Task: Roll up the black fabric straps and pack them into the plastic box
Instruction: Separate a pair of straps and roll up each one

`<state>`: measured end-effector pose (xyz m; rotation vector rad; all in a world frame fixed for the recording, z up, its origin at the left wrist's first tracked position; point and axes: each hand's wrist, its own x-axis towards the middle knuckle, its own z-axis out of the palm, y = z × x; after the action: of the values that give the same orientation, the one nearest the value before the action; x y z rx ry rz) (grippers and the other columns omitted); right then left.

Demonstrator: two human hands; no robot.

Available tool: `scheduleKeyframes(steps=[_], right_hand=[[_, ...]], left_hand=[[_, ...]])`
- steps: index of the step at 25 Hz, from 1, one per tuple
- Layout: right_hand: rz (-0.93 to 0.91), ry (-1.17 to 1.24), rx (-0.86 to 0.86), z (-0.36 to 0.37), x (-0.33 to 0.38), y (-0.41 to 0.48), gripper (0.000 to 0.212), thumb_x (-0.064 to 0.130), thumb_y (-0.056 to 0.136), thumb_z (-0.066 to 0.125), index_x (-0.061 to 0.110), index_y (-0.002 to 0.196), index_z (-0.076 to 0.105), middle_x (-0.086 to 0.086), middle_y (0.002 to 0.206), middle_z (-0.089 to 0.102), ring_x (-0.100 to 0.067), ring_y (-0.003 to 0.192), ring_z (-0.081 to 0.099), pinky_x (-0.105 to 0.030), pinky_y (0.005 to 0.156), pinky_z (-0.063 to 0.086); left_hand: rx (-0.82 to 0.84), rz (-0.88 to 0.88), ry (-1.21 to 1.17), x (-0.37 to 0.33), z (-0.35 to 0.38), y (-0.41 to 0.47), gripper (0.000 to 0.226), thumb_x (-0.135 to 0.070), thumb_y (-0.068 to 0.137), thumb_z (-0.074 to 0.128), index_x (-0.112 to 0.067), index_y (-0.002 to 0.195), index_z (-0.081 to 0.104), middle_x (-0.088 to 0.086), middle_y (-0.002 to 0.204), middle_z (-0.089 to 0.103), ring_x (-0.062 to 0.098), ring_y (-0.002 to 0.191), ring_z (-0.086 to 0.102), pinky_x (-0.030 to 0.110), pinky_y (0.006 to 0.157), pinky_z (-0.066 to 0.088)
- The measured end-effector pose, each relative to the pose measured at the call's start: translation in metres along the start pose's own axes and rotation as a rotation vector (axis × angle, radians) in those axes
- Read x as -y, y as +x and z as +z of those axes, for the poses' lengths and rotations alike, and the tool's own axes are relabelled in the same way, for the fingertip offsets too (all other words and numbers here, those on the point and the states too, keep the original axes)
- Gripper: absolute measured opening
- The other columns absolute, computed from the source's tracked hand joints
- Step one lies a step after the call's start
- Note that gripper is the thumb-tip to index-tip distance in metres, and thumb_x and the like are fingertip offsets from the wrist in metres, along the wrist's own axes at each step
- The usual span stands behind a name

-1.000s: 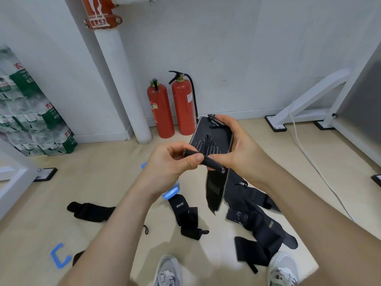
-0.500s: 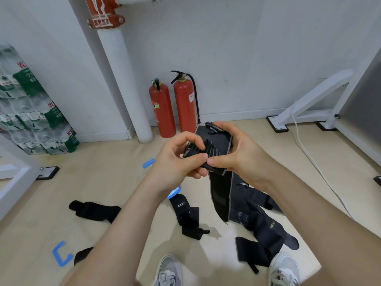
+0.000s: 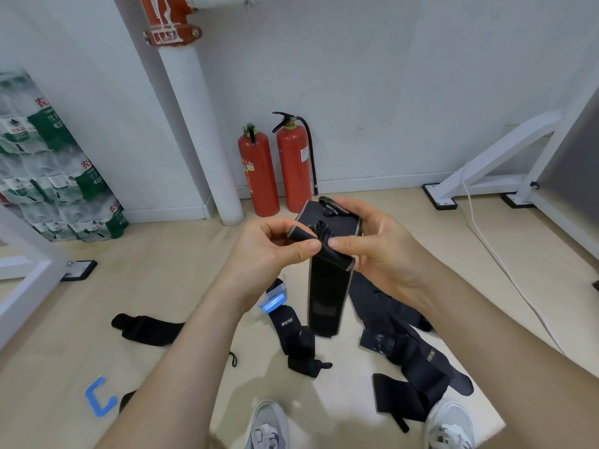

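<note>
I hold one black fabric strap (image 3: 327,286) up in front of me, its loose end hanging down toward the floor. My left hand (image 3: 269,251) pinches the small rolled part at the strap's top, and my right hand (image 3: 376,244) pinches the same roll from the right while its fingers hold the strap's upper end. Several other black straps lie on the floor: one at the left (image 3: 146,328), one in the middle (image 3: 296,343), a heap at the right (image 3: 411,354). A clear plastic box (image 3: 274,294) with a blue label shows partly behind my left wrist.
Two red fire extinguishers (image 3: 275,166) stand against the wall beside a white pipe (image 3: 201,124). Packs of water bottles (image 3: 48,163) are stacked at the left. White frame feet (image 3: 486,170) and a cable (image 3: 505,264) lie at the right. My shoes (image 3: 269,426) are at the bottom.
The roll at the strap's top has grown a little thicker between my fingers, and the hanging end has shortened. Both hands stayed at about the same height.
</note>
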<state>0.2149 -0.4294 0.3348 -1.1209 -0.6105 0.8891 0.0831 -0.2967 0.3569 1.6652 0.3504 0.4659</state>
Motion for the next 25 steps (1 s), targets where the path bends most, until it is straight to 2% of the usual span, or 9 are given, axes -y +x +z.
scheduleKeyframes(steps=[3, 7, 11, 13, 15, 17, 19, 21, 25], right_hand=[[-0.046, -0.064, -0.060, 0.003, -0.002, 0.000, 0.070, -0.006, 0.076, 0.076, 0.009, 0.139, 0.051, -0.018, 0.129, 0.062, -0.029, 0.109, 0.068, -0.034, 0.081, 0.059], [-0.087, -0.184, -0.126, 0.004, -0.002, -0.002, 0.071, 0.008, 0.068, 0.081, 0.013, 0.134, 0.057, -0.014, 0.127, 0.063, -0.029, 0.111, 0.067, -0.045, 0.091, 0.058], [-0.014, -0.080, -0.128, 0.004, 0.007, -0.006, 0.056, -0.007, 0.079, 0.073, 0.006, 0.132, 0.057, -0.019, 0.125, 0.064, -0.027, 0.101, 0.070, -0.035, 0.077, 0.061], [0.031, 0.027, -0.099, 0.005, 0.010, -0.009, 0.048, -0.010, 0.082, 0.066, 0.002, 0.128, 0.059, -0.020, 0.121, 0.066, -0.023, 0.089, 0.072, -0.029, 0.066, 0.060], [0.062, 0.091, -0.077, 0.008, 0.012, -0.011, 0.039, -0.008, 0.086, 0.061, 0.000, 0.124, 0.062, -0.017, 0.108, 0.071, -0.020, 0.078, 0.074, -0.023, 0.059, 0.058], [0.070, 0.118, -0.069, 0.011, 0.010, -0.012, 0.030, -0.003, 0.093, 0.057, 0.000, 0.122, 0.063, -0.017, 0.101, 0.073, -0.024, 0.073, 0.074, -0.021, 0.055, 0.057], [0.045, 0.099, -0.076, 0.015, 0.008, -0.011, 0.026, 0.005, 0.098, 0.055, 0.000, 0.122, 0.063, -0.019, 0.104, 0.073, -0.029, 0.077, 0.075, -0.022, 0.058, 0.059], [0.001, 0.029, -0.091, 0.017, 0.006, -0.010, 0.026, 0.009, 0.098, 0.056, 0.002, 0.122, 0.064, -0.019, 0.109, 0.072, -0.032, 0.083, 0.075, -0.024, 0.063, 0.060], [-0.041, -0.130, -0.118, 0.017, 0.002, -0.010, 0.027, 0.007, 0.095, 0.061, 0.008, 0.122, 0.066, -0.015, 0.112, 0.072, -0.033, 0.088, 0.075, -0.037, 0.075, 0.062]], left_hand=[[-0.071, 0.002, 0.014, 0.003, 0.003, 0.002, 0.019, 0.003, 0.081, 0.072, -0.010, 0.074, 0.061, -0.004, 0.063, 0.065, 0.012, 0.062, 0.063, 0.023, 0.061, 0.048], [-0.051, 0.015, -0.061, 0.004, 0.011, 0.000, 0.031, 0.007, 0.086, 0.065, -0.019, 0.078, 0.050, 0.005, 0.072, 0.065, 0.020, 0.054, 0.061, 0.025, 0.054, 0.047], [0.144, 0.013, -0.129, -0.001, 0.003, -0.001, 0.023, -0.002, 0.076, 0.072, -0.023, 0.079, 0.063, 0.000, 0.083, 0.067, 0.020, 0.061, 0.064, 0.028, 0.066, 0.055], [0.199, 0.014, -0.142, -0.002, -0.005, -0.001, 0.033, 0.004, 0.067, 0.077, -0.025, 0.081, 0.071, -0.002, 0.083, 0.070, 0.020, 0.065, 0.066, 0.028, 0.072, 0.056], [0.163, 0.045, -0.142, -0.003, -0.006, -0.002, 0.033, 0.005, 0.063, 0.082, -0.022, 0.080, 0.073, -0.001, 0.079, 0.070, 0.018, 0.065, 0.068, 0.024, 0.070, 0.055], [0.086, 0.072, -0.129, -0.002, -0.002, -0.001, 0.019, -0.007, 0.067, 0.080, -0.019, 0.079, 0.073, -0.002, 0.077, 0.071, 0.014, 0.069, 0.068, 0.022, 0.069, 0.053], [0.021, 0.051, -0.079, 0.000, -0.001, 0.000, 0.008, -0.022, 0.070, 0.075, -0.024, 0.078, 0.076, -0.005, 0.078, 0.072, 0.010, 0.075, 0.066, 0.022, 0.071, 0.053], [-0.003, 0.010, -0.035, 0.001, -0.001, 0.000, 0.010, -0.029, 0.070, 0.077, -0.024, 0.079, 0.077, -0.002, 0.079, 0.073, 0.011, 0.078, 0.066, 0.025, 0.074, 0.053], [-0.078, -0.095, -0.067, 0.001, 0.005, 0.001, 0.020, -0.012, 0.070, 0.084, -0.016, 0.066, 0.065, 0.000, 0.067, 0.066, 0.018, 0.068, 0.061, 0.025, 0.065, 0.050]])
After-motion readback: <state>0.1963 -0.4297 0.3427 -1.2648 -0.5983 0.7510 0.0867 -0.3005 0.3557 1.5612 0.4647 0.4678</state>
